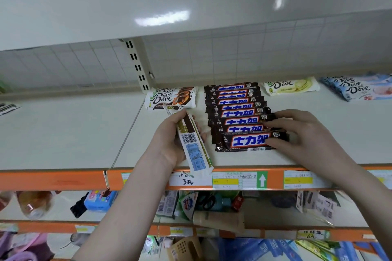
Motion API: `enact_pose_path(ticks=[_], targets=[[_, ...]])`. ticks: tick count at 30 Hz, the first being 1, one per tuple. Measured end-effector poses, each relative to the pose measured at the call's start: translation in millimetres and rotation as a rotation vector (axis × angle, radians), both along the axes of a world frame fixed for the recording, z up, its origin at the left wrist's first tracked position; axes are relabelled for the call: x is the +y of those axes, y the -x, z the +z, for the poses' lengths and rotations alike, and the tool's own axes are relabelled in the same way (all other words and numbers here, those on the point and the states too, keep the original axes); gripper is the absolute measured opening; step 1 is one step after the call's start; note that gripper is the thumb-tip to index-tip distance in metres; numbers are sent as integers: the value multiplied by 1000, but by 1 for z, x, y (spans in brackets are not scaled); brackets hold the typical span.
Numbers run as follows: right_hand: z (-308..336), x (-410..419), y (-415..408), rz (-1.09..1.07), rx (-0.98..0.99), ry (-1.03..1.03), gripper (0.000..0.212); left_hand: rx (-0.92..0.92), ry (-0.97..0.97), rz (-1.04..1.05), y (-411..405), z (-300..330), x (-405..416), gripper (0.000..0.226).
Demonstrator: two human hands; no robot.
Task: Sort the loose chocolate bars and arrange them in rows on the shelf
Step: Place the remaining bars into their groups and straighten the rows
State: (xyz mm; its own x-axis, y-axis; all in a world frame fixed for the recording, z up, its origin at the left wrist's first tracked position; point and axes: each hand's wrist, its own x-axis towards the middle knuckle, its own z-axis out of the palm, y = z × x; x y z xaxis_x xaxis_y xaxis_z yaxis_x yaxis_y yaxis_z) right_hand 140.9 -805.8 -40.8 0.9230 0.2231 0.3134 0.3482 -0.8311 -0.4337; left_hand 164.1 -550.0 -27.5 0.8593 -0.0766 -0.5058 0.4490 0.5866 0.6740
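Left hand (169, 142) fingers grip a white bar (192, 144), long axis front-to-back; right hand (297, 131) fingers, spread, press the crosswise front Snickers bar (248, 141).

We're in a shop: metal shelf (63, 133) with orange edge, price labels (239, 180) at 6 o'clock, packaged goods (99, 200) on the tier below.

— What carries the goods?
— A pale shelf (63, 133) with an orange front rail, mid-frame.
— And on it?
— Centre: a row of overlapping brown Snickers bars (237, 112). Left of them, white Dove bars (171, 98). Upper right, a yellow Dove bar (291, 86) and blue Dove bars (358, 89).
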Motion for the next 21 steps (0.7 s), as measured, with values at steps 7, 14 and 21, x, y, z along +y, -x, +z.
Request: enact_pose_path(ticks=[7,14,21], targets=[[14,59,-2,122,34,-139,34,-122,60,109,-2,5,9,25],[21,121,-7,326,164,-115,50,-153,46,116,-4,13,25,25],[22,152,-20,336,128,-207,27,-210,124,130,-8,15,63,38]])
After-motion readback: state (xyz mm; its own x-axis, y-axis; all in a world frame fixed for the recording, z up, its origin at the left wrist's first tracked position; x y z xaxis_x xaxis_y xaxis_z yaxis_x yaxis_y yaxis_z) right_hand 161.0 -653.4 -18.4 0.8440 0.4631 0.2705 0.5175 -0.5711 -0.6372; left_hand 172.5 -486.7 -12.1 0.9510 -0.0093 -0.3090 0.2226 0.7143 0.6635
